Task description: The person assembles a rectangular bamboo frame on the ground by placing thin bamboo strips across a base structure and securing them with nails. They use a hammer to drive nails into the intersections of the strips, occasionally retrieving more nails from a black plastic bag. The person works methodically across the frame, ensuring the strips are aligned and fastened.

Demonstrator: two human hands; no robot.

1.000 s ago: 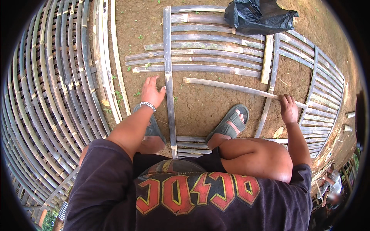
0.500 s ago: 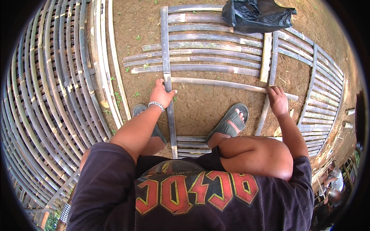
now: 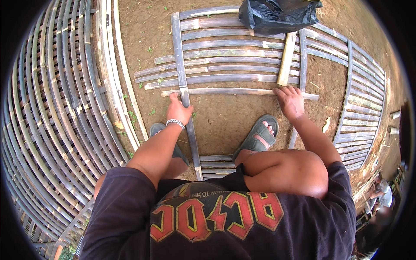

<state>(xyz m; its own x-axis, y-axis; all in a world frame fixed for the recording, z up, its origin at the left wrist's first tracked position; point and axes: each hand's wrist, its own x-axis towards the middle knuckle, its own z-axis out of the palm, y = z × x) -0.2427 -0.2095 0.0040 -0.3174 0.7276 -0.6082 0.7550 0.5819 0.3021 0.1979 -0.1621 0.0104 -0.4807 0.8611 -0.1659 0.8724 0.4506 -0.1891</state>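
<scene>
A thin bamboo slat (image 3: 234, 91) lies crosswise in front of me, its left end sticking out past the left bamboo upright (image 3: 179, 56). My left hand (image 3: 178, 110) straddles that upright, thumb on its right side and fingers on its left, beside the slat's left end. The fingers of my right hand (image 3: 291, 104) curl over the slat just left of the right bamboo upright (image 3: 303, 56). Beyond the slat, several similar bamboo slats (image 3: 236, 78) run across the uprights, a few reaching out past the left one. A short pale strip (image 3: 287, 60) lies across them near the right upright.
A black plastic bag (image 3: 279, 16) sits on the far slats. A large bamboo lattice (image 3: 65, 99) fills the left, with loose long strips (image 3: 123, 65) beside it. More slatwork (image 3: 359, 104) stretches to the right. My sandalled foot (image 3: 258, 136) rests on bare soil between the uprights.
The slat has slid left, and its left end now sticks out beyond the left upright. My right hand has moved left along with it. My left hand stays near the left upright.
</scene>
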